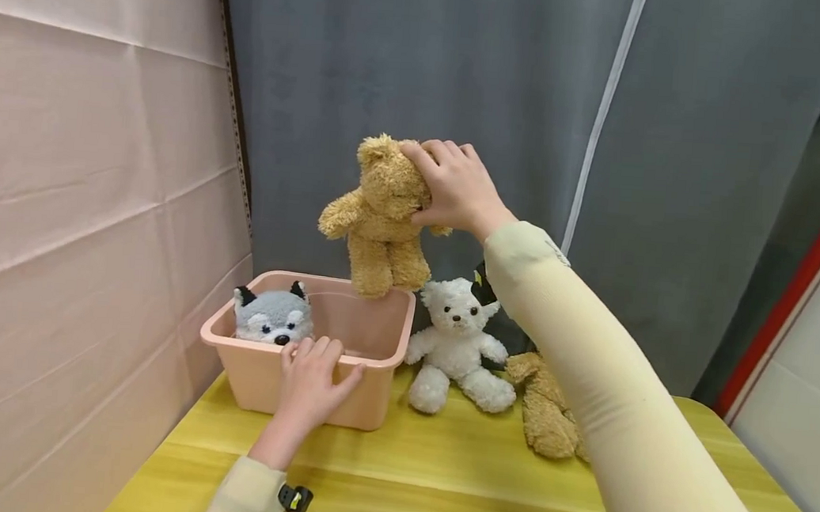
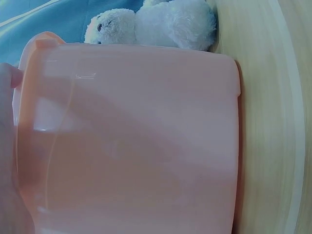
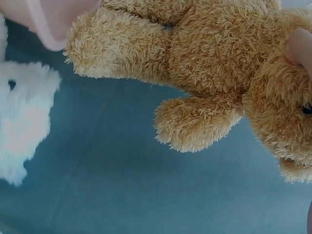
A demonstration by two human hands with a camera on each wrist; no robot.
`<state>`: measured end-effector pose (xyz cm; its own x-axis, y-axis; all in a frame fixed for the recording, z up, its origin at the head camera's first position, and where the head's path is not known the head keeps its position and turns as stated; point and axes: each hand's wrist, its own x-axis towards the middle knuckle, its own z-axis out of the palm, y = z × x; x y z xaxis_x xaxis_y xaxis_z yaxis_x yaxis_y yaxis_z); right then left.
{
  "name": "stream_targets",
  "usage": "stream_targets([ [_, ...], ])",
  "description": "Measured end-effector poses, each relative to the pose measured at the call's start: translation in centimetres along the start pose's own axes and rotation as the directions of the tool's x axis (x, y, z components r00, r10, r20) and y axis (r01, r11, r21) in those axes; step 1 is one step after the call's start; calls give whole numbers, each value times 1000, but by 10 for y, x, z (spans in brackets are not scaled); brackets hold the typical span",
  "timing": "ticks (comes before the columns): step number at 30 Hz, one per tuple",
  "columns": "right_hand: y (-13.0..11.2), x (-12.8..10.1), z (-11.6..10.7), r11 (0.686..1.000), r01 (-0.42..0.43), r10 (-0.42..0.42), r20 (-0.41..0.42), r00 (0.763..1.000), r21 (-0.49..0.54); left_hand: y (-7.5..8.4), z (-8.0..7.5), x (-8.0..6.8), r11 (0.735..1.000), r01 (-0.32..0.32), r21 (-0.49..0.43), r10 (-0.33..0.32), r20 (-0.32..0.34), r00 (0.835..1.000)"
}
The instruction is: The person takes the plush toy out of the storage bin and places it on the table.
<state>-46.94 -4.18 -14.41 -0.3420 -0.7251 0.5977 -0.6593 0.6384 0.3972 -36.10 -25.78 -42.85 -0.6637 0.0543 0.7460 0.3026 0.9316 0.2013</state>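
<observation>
My right hand (image 1: 461,186) grips a golden-brown teddy bear (image 1: 385,230) by the head, fingers over the top and thumb across its face. The bear hangs upright above the right side of a pink plastic bin (image 1: 353,399), its feet near the back rim. In the right wrist view the teddy bear (image 3: 209,53) fills the upper part, with fingers pressed into its fur. My left hand (image 1: 312,380) holds the bin's front rim, fingers hooked over the edge. A grey and white husky plush (image 1: 273,315) sits inside the bin at the left, its lower body hidden.
A white teddy bear (image 1: 455,342) sits on the yellow wood-grain table (image 1: 437,480), just right of the bin. Further right, a brown plush toy (image 1: 549,412) is partly covered by my right sleeve. A grey curtain (image 1: 305,122) hangs behind, and a pale fabric wall (image 1: 85,209) stands at left.
</observation>
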Motion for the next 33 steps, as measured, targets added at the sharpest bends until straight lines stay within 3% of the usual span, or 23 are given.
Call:
stream_targets([
  [12,10,-24,-24,995,89,-92,-86,992,-34,-12,-5,1,1000,18,-10,-18,3,1000],
  [18,14,-41,-37,996,59,-68,-164,984,-61,-17,-7,3,1000,7,-14,-6,24,1000],
  [23,18,-52,-41,1000,10,-11,-236,972,-6,-21,-9,4,1000,14,-15,-14,19,1000],
  [33,19,-74,-38,998,59,-54,-236,970,17,-29,-12,0,1000,18,4,-18,-12,1000],
])
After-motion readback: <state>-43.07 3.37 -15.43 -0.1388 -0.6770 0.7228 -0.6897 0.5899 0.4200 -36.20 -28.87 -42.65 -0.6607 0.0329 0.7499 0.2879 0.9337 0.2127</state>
